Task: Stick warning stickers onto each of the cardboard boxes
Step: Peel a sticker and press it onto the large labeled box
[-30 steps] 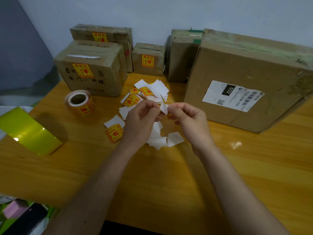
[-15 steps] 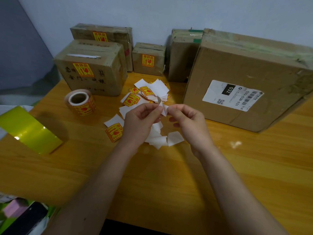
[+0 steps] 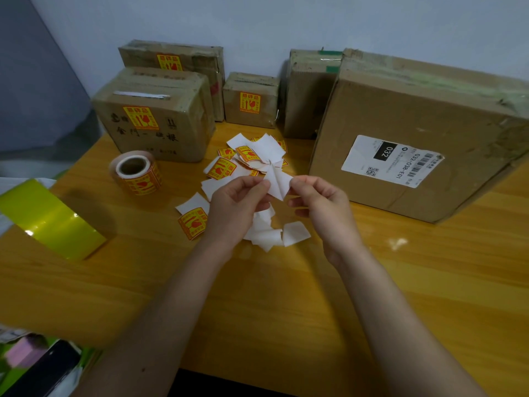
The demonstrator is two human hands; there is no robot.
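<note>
Over the middle of the wooden table, my left hand (image 3: 237,207) and my right hand (image 3: 323,207) each pinch one side of a white-backed sticker piece (image 3: 277,183), which spreads open between them. Loose yellow-red warning stickers and white backing scraps (image 3: 249,156) lie behind and under the hands. A sticker roll (image 3: 137,174) stands at the left. Three boxes carry a yellow sticker: the left front box (image 3: 160,116), the box behind it (image 3: 171,57) and the small middle box (image 3: 250,100). The narrow box (image 3: 306,93) and the large box (image 3: 415,133) show none.
A roll of yellow-green tape (image 3: 48,222) lies at the table's left edge. Green and pink items and a dark device (image 3: 37,365) sit below the left front corner. The large box bears a white shipping label (image 3: 392,160). A pale wall stands behind the boxes.
The hands have drawn slightly apart, and the white piece between them has spread wider. Everything else on the table stays put.
</note>
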